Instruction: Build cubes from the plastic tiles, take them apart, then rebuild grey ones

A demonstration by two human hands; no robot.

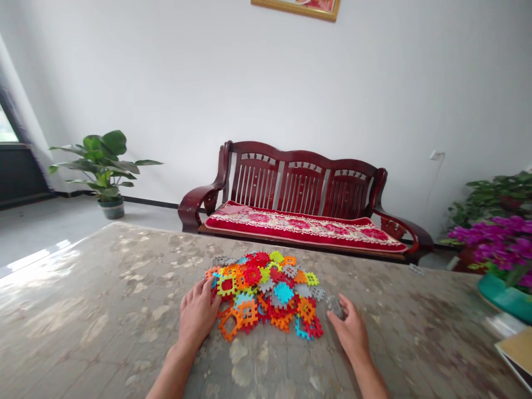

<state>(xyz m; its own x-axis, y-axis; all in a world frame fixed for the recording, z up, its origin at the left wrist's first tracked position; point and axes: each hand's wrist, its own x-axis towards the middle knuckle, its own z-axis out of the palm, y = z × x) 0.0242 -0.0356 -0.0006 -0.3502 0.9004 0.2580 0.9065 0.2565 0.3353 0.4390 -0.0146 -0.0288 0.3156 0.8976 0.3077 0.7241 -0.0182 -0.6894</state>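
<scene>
A heap of notched plastic interlocking tiles (283, 292) in red, orange, yellow-green, blue and grey lies on the patterned tablecloth (137, 310). My left hand (198, 310) rests against the heap's left edge, fingers stretched forward and thumb apart, touching the tiles beside an orange one (228, 324). To the right of the heap, my right hand (351, 327) pinches a grey interlocking tile (333, 306) between thumb and fingers. That tile is low over or on the cloth; I cannot tell which.
Another grey tile (417, 269) lies by itself near the table's far right edge. Purple flowers in a teal pot (505, 299) stand at the right, with a box-like object (517, 354) nearer me. Behind the table is a dark red wooden bench (303, 180).
</scene>
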